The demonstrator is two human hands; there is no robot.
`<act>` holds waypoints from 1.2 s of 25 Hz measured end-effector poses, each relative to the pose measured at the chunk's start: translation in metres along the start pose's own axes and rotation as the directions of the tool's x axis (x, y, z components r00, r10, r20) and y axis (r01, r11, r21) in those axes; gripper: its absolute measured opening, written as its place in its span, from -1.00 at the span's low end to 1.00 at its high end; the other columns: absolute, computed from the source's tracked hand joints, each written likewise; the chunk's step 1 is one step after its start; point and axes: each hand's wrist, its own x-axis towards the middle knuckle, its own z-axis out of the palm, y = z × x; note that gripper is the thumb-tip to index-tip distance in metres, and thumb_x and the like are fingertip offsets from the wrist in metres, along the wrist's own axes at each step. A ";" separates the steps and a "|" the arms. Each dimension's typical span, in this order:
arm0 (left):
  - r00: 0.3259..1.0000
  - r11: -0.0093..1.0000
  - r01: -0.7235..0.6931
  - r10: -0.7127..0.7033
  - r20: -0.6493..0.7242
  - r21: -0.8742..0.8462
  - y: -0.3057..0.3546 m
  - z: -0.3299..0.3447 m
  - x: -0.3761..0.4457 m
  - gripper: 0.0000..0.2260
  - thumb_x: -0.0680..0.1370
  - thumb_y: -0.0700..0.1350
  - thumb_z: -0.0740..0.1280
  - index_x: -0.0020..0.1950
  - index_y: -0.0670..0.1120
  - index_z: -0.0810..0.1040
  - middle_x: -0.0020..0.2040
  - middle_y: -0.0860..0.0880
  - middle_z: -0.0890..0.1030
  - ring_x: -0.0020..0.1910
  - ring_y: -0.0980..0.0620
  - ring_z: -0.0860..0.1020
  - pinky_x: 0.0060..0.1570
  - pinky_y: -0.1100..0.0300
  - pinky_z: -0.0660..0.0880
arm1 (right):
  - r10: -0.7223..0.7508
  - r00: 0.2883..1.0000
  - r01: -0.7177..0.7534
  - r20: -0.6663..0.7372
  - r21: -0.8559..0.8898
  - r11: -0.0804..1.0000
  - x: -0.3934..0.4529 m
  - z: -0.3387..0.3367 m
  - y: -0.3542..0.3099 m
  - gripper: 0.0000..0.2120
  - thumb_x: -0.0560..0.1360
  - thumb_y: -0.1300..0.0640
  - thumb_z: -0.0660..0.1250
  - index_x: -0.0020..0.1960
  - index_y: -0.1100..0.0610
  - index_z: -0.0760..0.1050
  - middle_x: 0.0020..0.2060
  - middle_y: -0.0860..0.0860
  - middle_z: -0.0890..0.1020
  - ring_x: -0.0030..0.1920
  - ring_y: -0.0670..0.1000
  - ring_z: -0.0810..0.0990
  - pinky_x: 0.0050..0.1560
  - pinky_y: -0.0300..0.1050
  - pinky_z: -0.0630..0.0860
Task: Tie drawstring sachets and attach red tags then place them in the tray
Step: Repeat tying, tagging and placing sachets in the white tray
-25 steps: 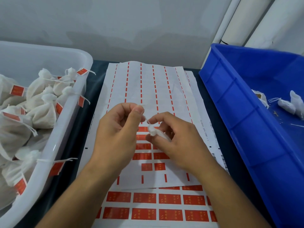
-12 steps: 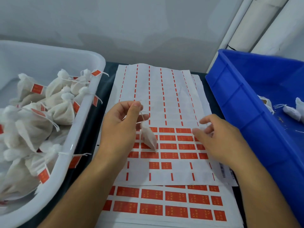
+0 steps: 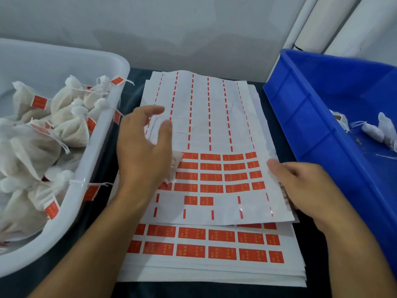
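Red tags [image 3: 211,166] between hands: left [image 3: 144,155] loosely cradling sachet [image 3: 175,166], right [image 3: 305,186] fingers pinching sheet [image 3: 214,117] edge, steadying for peeling.

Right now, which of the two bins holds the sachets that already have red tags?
The white bin on the left: its sachets carry red tags. Those in the blue bin on the right show none.

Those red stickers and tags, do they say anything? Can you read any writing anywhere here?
Red stickers on the top sheet: small yellow marks, too blurred to read.
Red tags on the sachets in the white tray: no print legible.
Blue bin: no writing visible.
No text here can be read.
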 end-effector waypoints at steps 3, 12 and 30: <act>0.974 0.940 -0.227 0.225 0.036 0.253 0.002 0.002 -0.012 -0.65 0.57 0.05 0.40 0.31 0.28 0.43 0.37 0.21 0.42 0.28 0.31 0.29 0.11 0.55 0.16 | -0.041 0.968 -0.042 0.246 0.323 0.945 -0.028 -0.006 0.000 -0.45 0.35 -0.51 0.33 0.10 -0.15 0.71 0.00 0.02 0.77 -0.03 0.03 0.77 -0.13 -0.03 0.65; 0.847 0.930 -0.310 0.175 0.501 0.199 0.018 0.000 -0.020 -0.82 0.61 0.08 0.33 0.20 0.28 0.49 0.04 0.30 0.56 -0.16 0.27 0.57 -0.26 0.52 0.44 | -0.101 0.971 -0.174 0.216 0.933 0.315 -0.094 0.081 0.006 -0.26 0.22 0.01 0.72 0.35 0.05 0.57 0.25 0.15 0.68 0.24 0.19 0.68 0.08 -0.01 0.66; 0.594 0.921 -0.390 0.236 0.769 0.019 -0.014 -0.053 -0.028 -0.51 0.43 0.40 0.33 0.27 0.23 0.61 0.18 0.41 0.59 0.16 0.40 0.55 0.10 0.33 0.57 | -0.022 0.987 -0.150 0.157 0.971 0.184 -0.075 0.126 -0.025 -0.58 0.56 0.26 0.33 0.39 0.02 0.52 0.20 0.06 0.71 0.19 0.10 0.71 0.13 0.05 0.65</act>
